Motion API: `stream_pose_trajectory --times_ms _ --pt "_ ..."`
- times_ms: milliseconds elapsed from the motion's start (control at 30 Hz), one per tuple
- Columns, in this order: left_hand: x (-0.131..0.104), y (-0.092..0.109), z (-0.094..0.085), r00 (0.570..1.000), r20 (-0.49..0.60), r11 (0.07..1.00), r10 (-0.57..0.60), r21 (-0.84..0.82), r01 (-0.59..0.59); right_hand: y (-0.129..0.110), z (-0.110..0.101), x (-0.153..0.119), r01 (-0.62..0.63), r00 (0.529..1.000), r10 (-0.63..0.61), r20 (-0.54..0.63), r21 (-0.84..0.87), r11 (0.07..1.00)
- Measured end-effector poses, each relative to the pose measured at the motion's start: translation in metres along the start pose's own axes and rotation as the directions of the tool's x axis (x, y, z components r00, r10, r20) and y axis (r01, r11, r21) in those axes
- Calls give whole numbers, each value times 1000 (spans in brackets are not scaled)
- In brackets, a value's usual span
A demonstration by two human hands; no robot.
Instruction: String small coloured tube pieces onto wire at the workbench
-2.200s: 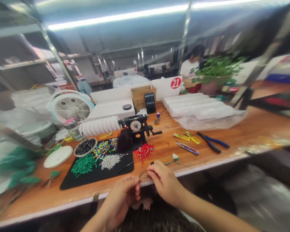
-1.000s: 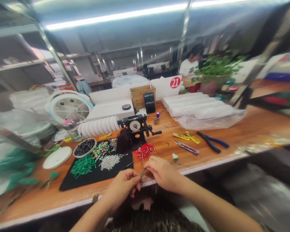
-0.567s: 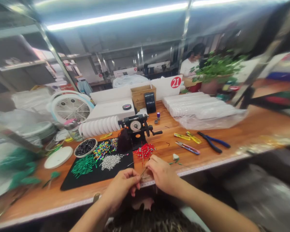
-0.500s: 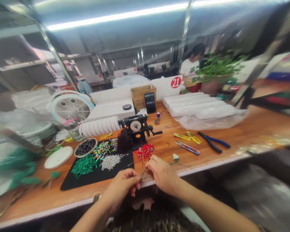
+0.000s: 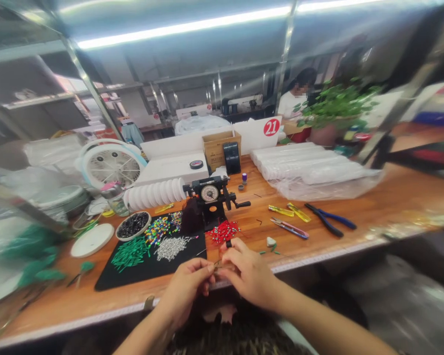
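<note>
Near the table's front edge, my left hand pinches a thin dark strand between thumb and fingertips. My right hand closes in from the right, its thumb and fingers bent around the same strand, tips almost touching my left fingertips. A dark band circles one right finger. Just beyond the hands lies a pile of red pieces with pale ends. Left of them, a black mat carries silvery beads, green tube-like pieces and multicoloured beads.
Behind the mat stands a black hand-crank winder with a dial and white discs. Snips, yellow-handled tools and blue-handled pliers lie right. A bowl of black pieces and white lid sit left.
My right thumb has come down toward the left fingertips, and the right fingers have shifted, showing the dark band. Less of the strand shows between the hands. The view has shifted slightly.
</note>
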State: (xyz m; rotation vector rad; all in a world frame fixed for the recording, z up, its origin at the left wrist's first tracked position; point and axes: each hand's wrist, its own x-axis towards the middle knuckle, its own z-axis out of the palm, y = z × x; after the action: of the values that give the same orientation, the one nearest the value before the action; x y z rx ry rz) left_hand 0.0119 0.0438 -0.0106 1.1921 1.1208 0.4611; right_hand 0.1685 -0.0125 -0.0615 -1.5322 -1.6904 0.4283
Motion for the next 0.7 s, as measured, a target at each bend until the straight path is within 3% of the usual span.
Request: stream_pose_trajectory --times_ms 333,500,700 --pt "-5 9 0 996 88 972 14 233 -34 0 -5 1 26 996 -38 84 141 990" --pt "-6 8 1 998 61 980 23 198 -34 -2 -8 2 -165 981 127 145 291 942" --pt "-6 8 2 999 41 965 35 260 -44 -9 -13 10 -287 944 174 280 435 853"
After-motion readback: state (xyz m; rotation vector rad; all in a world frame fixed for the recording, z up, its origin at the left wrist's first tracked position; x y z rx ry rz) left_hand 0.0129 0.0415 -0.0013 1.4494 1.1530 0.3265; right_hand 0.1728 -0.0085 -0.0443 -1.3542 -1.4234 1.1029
